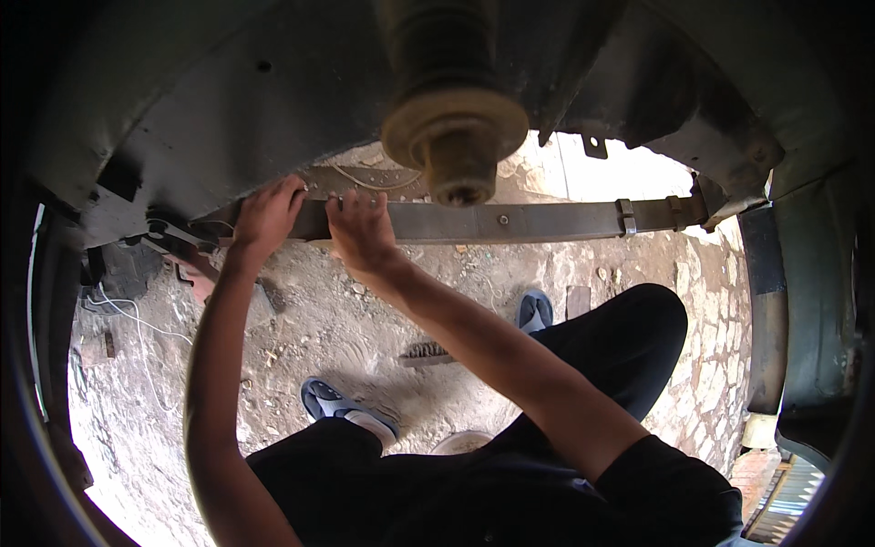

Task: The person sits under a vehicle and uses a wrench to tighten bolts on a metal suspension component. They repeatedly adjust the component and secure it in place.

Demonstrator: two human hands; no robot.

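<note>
A long dark leaf spring (561,221) runs crosswise in front of me beneath a vehicle's body, with metal clips around its right part. My left hand (264,221) grips the spring near its left end, fingers curled over the upper edge. A little to the right, my right hand (363,230) holds the same spring, its fingers over the top edge and its thumb side below. The spring's far left end is partly hidden by the left hand and the body panel. Above the spring, a large round bumper-like part with a bolt (456,137) hangs down.
Dark body panels (219,128) arch overhead. A reddish metal piece (196,276) and white wire (146,319) are at left. On the dirt floor lies a dark, ridged, brush-like strip (424,354) between my sandalled feet. A green panel (814,319) stands at right.
</note>
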